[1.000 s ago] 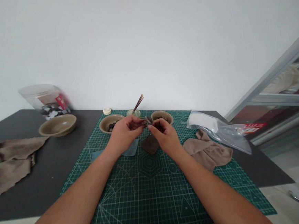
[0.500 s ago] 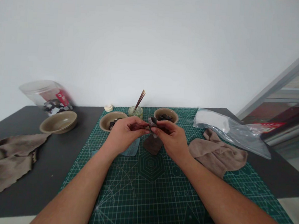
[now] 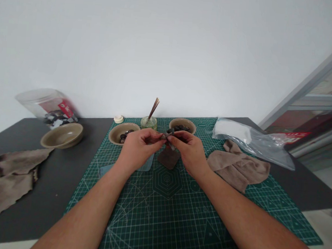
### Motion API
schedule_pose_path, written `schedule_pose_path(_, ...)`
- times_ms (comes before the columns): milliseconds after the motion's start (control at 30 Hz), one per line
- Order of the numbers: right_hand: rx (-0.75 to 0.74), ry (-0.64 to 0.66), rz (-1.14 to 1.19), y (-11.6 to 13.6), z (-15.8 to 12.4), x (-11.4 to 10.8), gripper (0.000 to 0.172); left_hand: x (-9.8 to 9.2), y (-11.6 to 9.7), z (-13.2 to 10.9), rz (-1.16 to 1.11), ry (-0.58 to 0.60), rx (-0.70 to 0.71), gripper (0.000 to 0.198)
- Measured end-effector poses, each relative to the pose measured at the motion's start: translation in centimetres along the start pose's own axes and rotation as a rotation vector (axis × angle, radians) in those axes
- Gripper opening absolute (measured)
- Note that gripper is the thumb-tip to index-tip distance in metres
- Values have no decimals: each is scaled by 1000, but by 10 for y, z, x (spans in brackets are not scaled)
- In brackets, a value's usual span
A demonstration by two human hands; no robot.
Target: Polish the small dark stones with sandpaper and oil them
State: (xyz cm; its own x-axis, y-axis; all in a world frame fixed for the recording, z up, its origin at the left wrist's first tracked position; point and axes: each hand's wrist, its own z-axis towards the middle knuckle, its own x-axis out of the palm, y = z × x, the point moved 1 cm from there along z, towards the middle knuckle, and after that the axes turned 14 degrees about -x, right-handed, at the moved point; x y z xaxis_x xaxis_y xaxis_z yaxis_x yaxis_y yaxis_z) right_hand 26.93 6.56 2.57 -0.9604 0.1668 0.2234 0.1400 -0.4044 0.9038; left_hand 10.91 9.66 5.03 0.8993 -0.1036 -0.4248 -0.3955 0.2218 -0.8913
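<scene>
Both hands meet over the middle of a green cutting mat (image 3: pixel 135 222), fingertips pinched close together. Between them is a small dark grey piece (image 3: pixel 170 131), possibly a stone, with paler grey material below it; the fingers cover most of both. My right hand (image 3: pixel 191 149) grips this piece between thumb and fingers. My left hand (image 3: pixel 138 145) is closed too, its thumb and fingertips pinching at the piece's left side. Just under the fingers lies a dark brown flat piece (image 3: pixel 168 159) on the mat. A blue flat piece (image 3: pixel 146 164) is partly hidden by my left hand.
Behind the hands stand a left bowl (image 3: pixel 115 134) and right bowl (image 3: pixel 194 127) with dark pieces, and a glass jar (image 3: pixel 145 123) holding thin sticks. A brown cloth (image 3: pixel 237 166) and plastic bag (image 3: pixel 270 150) lie right. Another bowl (image 3: pixel 63 135), plastic tub (image 3: pixel 45 103) and cloth (image 3: pixel 6 185) are left.
The fingers have shifted slightly around the small piece, which now shows a darker, rounder end on top. The whole view has turned a little; the objects on the table stay put.
</scene>
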Motion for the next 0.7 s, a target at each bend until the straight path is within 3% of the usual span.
schedule_pose_path(300, -2, -28, 49, 3, -5, 3, 25, -5, -6, -5, 194, -40, 115, 10)
schedule_pose_path(700, -60, -38, -41, 3, -6, 2, 21, 1, -11, -8, 287, -46, 129, 6)
